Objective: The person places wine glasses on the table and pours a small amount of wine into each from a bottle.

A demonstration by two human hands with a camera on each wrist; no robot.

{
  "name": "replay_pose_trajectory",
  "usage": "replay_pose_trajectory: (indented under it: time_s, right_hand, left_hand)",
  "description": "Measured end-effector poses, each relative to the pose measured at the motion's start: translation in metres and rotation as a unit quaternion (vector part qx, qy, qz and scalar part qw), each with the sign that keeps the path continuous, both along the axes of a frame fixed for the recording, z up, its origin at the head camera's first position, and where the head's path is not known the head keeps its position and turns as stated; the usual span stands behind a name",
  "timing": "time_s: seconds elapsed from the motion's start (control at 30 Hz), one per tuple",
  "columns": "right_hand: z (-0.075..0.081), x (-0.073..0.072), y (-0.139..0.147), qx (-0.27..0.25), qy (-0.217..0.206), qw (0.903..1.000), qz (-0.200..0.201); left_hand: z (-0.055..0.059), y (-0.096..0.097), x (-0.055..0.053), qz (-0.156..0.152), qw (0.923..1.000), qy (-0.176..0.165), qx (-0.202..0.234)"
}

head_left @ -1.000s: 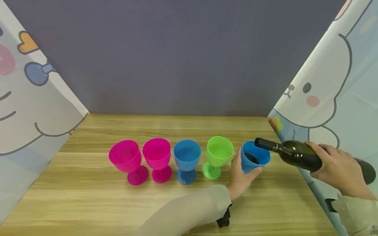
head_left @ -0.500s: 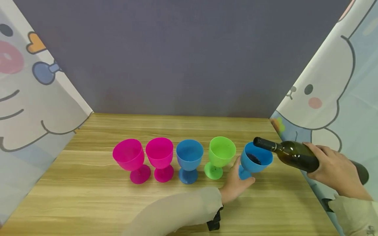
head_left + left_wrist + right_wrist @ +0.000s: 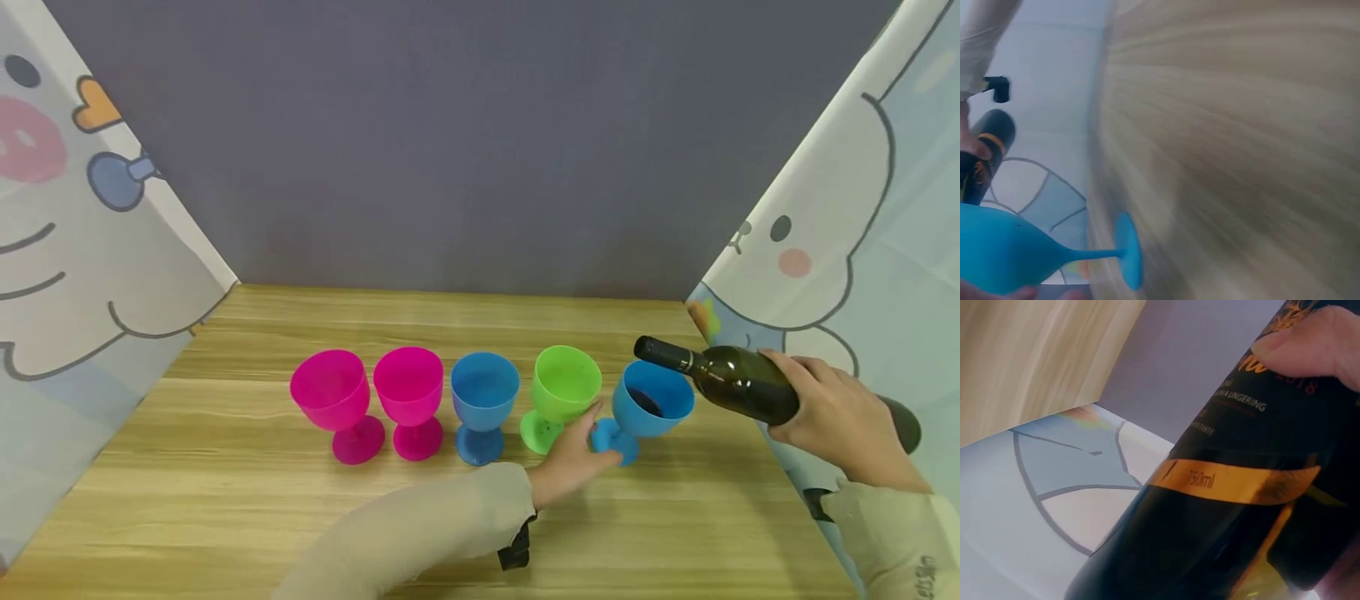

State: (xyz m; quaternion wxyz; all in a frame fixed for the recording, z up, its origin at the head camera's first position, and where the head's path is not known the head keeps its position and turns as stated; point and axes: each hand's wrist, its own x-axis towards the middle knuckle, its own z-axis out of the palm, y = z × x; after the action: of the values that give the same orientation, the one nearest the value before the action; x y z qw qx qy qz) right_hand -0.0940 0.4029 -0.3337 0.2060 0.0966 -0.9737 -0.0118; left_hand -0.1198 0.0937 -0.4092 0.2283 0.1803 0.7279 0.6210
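Note:
My right hand (image 3: pixel 836 421) grips a dark wine bottle (image 3: pixel 750 387) around its body. The bottle lies nearly level, its mouth pointing left above the rim of the rightmost blue goblet (image 3: pixel 654 422). Dark liquid (image 3: pixel 643 404) shows inside that goblet, which stands upright on the table. Between it and the green goblet (image 3: pixel 564 387) is my left hand (image 3: pixel 570 462), fingers extended and thumb spread, with nothing held. Its fingertips overlap the green goblet's lower bowl; whether they touch it I cannot tell. In the right wrist view, my thumb lies over the label of the bottle (image 3: pixel 1191 519).
Left of the green goblet stand another blue goblet (image 3: pixel 483 396) and two pink goblets, one nearer the middle (image 3: pixel 409 392) and one farther left (image 3: pixel 330 396). The wooden table (image 3: pixel 225 500) meets a grey back panel (image 3: pixel 465 150) and cartoon-printed side panels.
My left hand has let go of the rightmost blue goblet and moved left toward the green one. The bottle has shifted slightly left, still held in my right hand.

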Motion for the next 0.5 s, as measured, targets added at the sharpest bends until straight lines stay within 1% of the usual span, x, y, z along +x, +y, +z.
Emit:
replay_pose_trajectory:
  time_s: [0.13, 0.23, 0.33, 0.4, 0.5]
  right_hand:
    - [0.002, -0.005, -0.001, -0.005, 0.000, 1.0000, 0.002]
    - [0.002, -0.007, -0.002, -0.007, -0.004, 1.0000, 0.001]
    - [0.003, -0.007, -0.001, -0.006, -0.010, 0.9999, -0.003]
    - [0.004, -0.007, -0.001, -0.007, -0.017, 0.9998, -0.010]
    - [0.006, -0.008, -0.001, -0.007, -0.028, 0.9994, -0.016]
  left_hand:
    - [-0.007, -0.010, -0.001, -0.043, 0.9988, 0.025, 0.004]
    - [-0.011, -0.018, -0.001, -0.053, 0.9961, 0.068, 0.017]
    - [-0.014, -0.025, -0.001, -0.045, 0.9919, 0.115, 0.033]
    - [-0.016, -0.030, 0.000, -0.026, 0.9886, 0.144, 0.036]
    - [-0.017, -0.036, 0.000, 0.014, 0.9848, 0.171, 0.025]
